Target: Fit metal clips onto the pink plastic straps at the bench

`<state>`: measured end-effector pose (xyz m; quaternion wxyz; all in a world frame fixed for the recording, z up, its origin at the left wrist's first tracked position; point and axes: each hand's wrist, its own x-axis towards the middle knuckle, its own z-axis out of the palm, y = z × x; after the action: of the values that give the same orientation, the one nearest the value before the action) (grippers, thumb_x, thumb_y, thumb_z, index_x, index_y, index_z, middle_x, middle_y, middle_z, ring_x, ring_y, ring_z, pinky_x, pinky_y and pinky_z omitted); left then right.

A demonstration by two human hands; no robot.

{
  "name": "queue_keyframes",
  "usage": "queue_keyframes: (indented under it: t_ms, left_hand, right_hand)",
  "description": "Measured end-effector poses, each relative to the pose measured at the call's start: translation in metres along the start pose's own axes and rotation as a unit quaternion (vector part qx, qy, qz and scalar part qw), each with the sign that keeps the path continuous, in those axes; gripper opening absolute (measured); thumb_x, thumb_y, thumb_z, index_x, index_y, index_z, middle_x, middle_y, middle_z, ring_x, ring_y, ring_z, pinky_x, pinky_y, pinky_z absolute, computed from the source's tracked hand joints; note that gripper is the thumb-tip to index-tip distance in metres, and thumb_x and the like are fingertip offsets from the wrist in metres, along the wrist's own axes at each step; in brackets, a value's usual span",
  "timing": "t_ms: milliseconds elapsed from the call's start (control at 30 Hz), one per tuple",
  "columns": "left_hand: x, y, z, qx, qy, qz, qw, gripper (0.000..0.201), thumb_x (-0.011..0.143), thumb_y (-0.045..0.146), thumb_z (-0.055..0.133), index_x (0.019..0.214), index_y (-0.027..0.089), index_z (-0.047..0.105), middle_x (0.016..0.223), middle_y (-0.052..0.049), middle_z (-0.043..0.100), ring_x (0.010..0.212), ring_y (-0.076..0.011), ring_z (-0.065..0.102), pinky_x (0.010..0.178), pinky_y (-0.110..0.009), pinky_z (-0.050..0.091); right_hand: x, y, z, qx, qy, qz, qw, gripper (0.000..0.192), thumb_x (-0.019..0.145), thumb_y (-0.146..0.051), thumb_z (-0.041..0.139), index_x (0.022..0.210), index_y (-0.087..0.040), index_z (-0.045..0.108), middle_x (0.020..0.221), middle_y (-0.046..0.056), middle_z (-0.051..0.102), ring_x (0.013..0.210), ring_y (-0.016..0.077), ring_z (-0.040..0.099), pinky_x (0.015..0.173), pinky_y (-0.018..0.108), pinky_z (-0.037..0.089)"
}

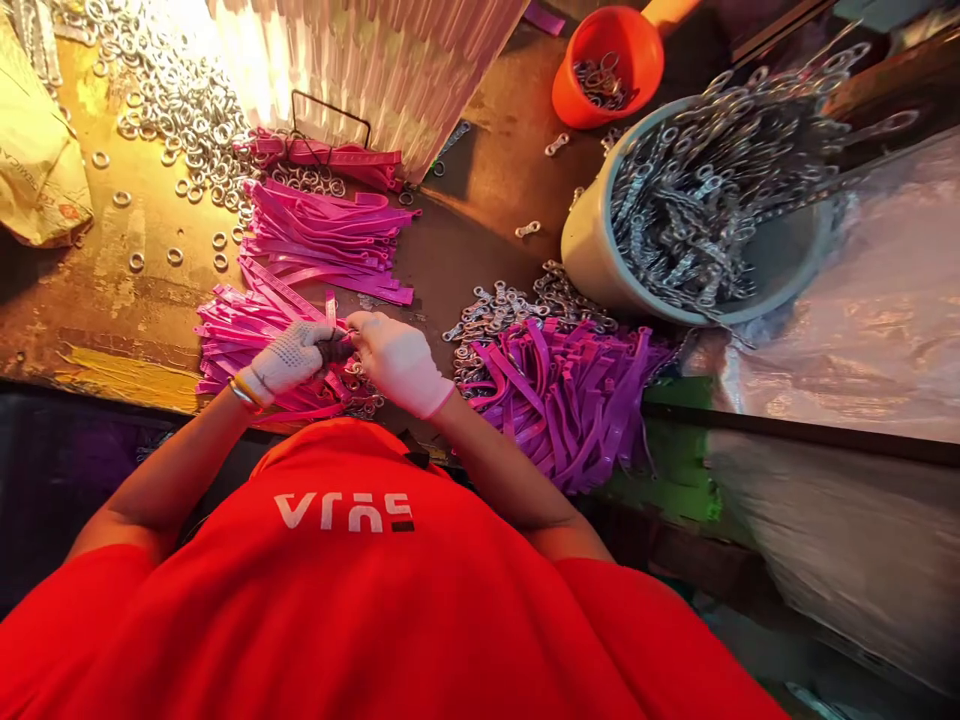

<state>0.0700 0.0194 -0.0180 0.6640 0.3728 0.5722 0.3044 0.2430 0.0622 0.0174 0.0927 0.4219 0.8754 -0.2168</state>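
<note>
We see a grey tub (592, 255) heaped with metal clips and an orange scoop (637, 45) holding rings. Our left hand (289, 357) and right hand (397, 360) pinch a pink strap (331, 310) between them, above the pink pile (225, 335).

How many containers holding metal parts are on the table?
2: an orange scoop at the top, and a large pale bucket of metal links on the right. Others may sit out of view.

Small dark piece (335, 349) between fingers (358, 330) unidentifiable.
</note>
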Motion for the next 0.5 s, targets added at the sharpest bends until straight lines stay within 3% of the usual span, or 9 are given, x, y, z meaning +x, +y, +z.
queue_keyframes:
  t_ms: [67, 167, 267, 500]
  left_hand:
    - [-0.008, -0.003, 0.000, 0.018, -0.003, 0.002, 1.000, 0.017, 0.084, 0.031, 0.068, 0.080, 0.015, 0.072, 0.054, -0.001, 0.057, 0.043, -0.0091, 0.042, 0.043, -0.021, 0.027]
    - [-0.016, -0.005, 0.003, 0.056, 0.019, 0.024, 0.998, 0.027, 0.089, 0.038, 0.065, 0.076, 0.015, 0.070, 0.053, 0.000, 0.055, 0.043, -0.0086, 0.041, 0.044, -0.021, 0.028]
    - [-0.019, -0.005, 0.005, 0.103, 0.029, 0.053, 0.993, 0.026, 0.087, 0.035, 0.065, 0.072, 0.015, 0.069, 0.052, 0.001, 0.054, 0.046, -0.0092, 0.042, 0.047, -0.021, 0.028]
    - [-0.015, 0.000, 0.006, 0.195, 0.023, 0.106, 0.975, 0.018, 0.077, 0.023, 0.065, 0.062, 0.015, 0.070, 0.055, -0.001, 0.059, 0.054, -0.0117, 0.044, 0.052, -0.022, 0.029]
  right_hand:
    - [-0.001, 0.002, -0.002, 0.031, -0.015, -0.002, 0.999, 0.040, 0.103, -0.031, 0.048, 0.140, -0.016, 0.053, 0.127, 0.015, 0.070, 0.107, 0.0263, 0.068, 0.081, 0.030, 0.044]
    - [-0.001, 0.004, -0.002, 0.031, -0.053, 0.019, 0.998, 0.046, 0.099, -0.040, 0.056, 0.140, -0.018, 0.052, 0.115, 0.013, 0.076, 0.100, 0.0295, 0.072, 0.077, 0.031, 0.046]
    - [-0.001, 0.003, 0.005, -0.009, -0.062, 0.033, 0.997, 0.038, 0.102, -0.040, 0.047, 0.129, -0.016, 0.059, 0.103, 0.016, 0.077, 0.093, 0.0312, 0.074, 0.074, 0.033, 0.046]
    - [-0.007, 0.003, 0.023, -0.060, -0.071, -0.043, 0.995, 0.045, 0.104, -0.042, 0.040, 0.120, -0.005, 0.060, 0.094, 0.023, 0.076, 0.089, 0.0326, 0.074, 0.071, 0.033, 0.042]
